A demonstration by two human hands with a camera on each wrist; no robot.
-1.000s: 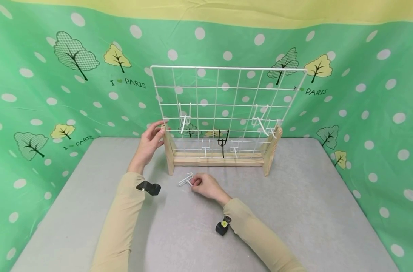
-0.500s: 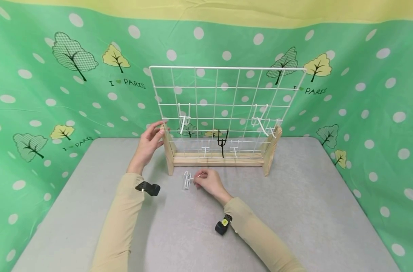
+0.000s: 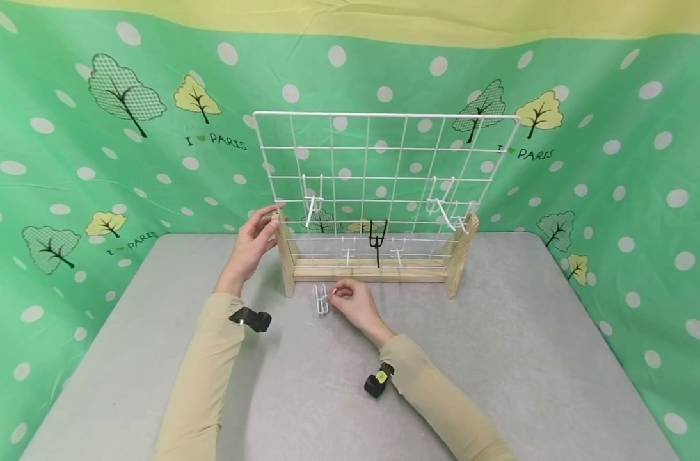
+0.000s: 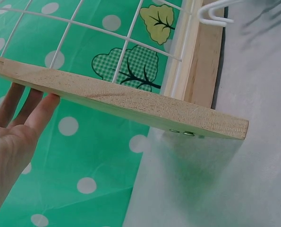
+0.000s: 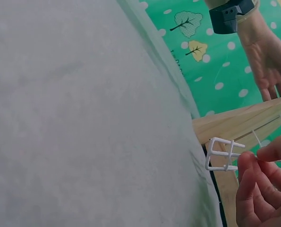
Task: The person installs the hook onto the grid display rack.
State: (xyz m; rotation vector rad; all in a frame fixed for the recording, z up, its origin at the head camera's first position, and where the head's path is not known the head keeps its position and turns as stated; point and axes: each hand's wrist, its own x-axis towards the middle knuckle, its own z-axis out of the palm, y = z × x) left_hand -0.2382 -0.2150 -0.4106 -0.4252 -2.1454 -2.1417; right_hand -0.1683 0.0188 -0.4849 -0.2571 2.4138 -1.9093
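My right hand [image 3: 357,307] pinches the stem of a white wire hook [image 3: 321,301] between thumb and fingers, in front of the rack's base. In the right wrist view the hook's looped frame [image 5: 208,158] points away from the fingertips. My left hand [image 3: 251,246] holds the top of the left wooden side post [image 3: 285,262], thumb at the front edge. In the left wrist view its fingertips [image 4: 49,100] reach behind the wood. A white wire grid [image 3: 367,148] stands tilted in this wooden stand.
Hanging on the grid are several white hooks, among them one at upper left [image 3: 312,203] and one at upper right [image 3: 439,206], plus a black hook [image 3: 376,239]. A wooden crossbar [image 3: 370,274] joins the posts. The grey tabletop [image 3: 321,397] meets a green dotted curtain [image 3: 171,179].
My right hand has risen slightly toward the rack, and the hook in it has turned from lying slanted to nearly upright. My left hand stays on the post.
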